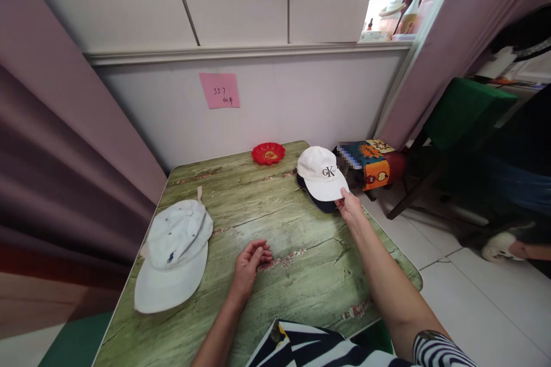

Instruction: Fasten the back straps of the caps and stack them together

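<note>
My right hand (349,206) pinches the brim of a white baseball cap (316,165) with dark letters on its front, at the table's right side. Beneath that cap lies a dark navy cap (322,204), mostly covered, with its brim edge showing. My left hand (252,259) rests near the middle of the table, palm turned inward, fingers loosely stretched and nothing in them. To its left sits a pale baseball cap (177,246) with a small dark emblem, brim towards me and a strap sticking out behind.
A red scalloped dish (268,153) stands at the back of the green wood-patterned table (275,206). Beyond the right edge is a stool with a colourful cover (376,169). A pink note (220,90) hangs on the wall. Another person (523,178) is at far right.
</note>
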`<state>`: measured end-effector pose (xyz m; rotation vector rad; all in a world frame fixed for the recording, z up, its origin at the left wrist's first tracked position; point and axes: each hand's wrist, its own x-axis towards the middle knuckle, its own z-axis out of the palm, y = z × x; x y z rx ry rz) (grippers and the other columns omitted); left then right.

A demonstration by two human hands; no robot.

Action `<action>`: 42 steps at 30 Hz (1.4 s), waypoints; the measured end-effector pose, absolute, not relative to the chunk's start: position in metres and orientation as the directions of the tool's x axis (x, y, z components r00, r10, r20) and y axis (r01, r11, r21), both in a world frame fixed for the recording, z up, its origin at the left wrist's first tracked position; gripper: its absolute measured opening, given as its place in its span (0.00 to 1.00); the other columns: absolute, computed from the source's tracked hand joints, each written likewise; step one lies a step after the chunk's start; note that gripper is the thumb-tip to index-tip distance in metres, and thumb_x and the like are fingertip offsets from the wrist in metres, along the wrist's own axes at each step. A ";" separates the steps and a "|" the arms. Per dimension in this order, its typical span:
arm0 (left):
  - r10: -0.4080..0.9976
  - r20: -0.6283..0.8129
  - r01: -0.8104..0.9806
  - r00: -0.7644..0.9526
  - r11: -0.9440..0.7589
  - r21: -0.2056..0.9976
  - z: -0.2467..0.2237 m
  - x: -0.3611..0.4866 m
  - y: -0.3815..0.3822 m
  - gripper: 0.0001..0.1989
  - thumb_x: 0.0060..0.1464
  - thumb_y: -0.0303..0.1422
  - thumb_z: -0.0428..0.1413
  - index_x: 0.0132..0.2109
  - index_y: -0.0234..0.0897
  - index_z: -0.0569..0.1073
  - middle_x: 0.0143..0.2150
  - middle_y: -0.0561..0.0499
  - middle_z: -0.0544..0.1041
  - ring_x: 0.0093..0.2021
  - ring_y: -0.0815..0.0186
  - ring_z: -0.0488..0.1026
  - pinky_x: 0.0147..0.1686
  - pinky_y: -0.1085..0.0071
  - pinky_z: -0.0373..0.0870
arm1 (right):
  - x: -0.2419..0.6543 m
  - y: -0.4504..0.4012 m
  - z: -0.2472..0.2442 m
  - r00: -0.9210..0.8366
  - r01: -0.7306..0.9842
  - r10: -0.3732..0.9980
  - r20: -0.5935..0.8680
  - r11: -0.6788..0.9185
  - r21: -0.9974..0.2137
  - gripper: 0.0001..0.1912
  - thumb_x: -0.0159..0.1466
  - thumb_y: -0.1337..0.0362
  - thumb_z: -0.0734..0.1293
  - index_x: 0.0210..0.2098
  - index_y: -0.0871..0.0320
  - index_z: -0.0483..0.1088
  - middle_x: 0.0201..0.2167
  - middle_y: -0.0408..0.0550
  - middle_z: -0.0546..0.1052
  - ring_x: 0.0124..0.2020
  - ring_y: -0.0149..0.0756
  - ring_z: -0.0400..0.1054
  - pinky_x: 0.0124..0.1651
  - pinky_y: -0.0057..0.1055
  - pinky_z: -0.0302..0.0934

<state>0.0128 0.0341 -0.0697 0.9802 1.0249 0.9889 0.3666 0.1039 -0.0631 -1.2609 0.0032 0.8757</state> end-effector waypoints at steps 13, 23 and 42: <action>0.955 -0.195 -0.193 0.225 0.240 0.951 -0.073 0.010 0.033 0.18 0.53 0.42 0.61 0.46 0.35 0.74 0.40 0.46 0.78 0.35 0.65 0.77 0.39 0.67 0.75 | 0.377 0.098 -0.069 0.805 -0.309 0.497 -0.325 -0.116 -0.944 0.19 0.60 0.62 0.69 0.49 0.63 0.70 0.24 0.44 0.76 0.17 0.25 0.65 0.18 0.20 0.63; 0.953 -0.182 -0.186 0.240 0.229 0.955 -0.073 0.011 0.032 0.17 0.53 0.41 0.61 0.46 0.35 0.73 0.39 0.47 0.78 0.35 0.65 0.77 0.38 0.68 0.74 | 0.385 0.075 -0.074 0.811 -0.122 0.538 -0.231 -0.230 -0.965 0.28 0.53 0.61 0.74 0.51 0.69 0.70 0.15 0.43 0.73 0.14 0.32 0.67 0.16 0.24 0.64; 0.960 -0.163 -0.198 0.230 0.210 0.958 -0.077 0.017 0.020 0.19 0.50 0.44 0.61 0.43 0.33 0.73 0.36 0.46 0.77 0.29 0.66 0.75 0.32 0.68 0.72 | 0.291 0.026 -0.060 0.578 0.604 0.736 0.353 -0.094 -0.792 0.25 0.64 0.50 0.60 0.50 0.62 0.73 0.22 0.45 0.72 0.24 0.35 0.63 0.35 0.29 0.58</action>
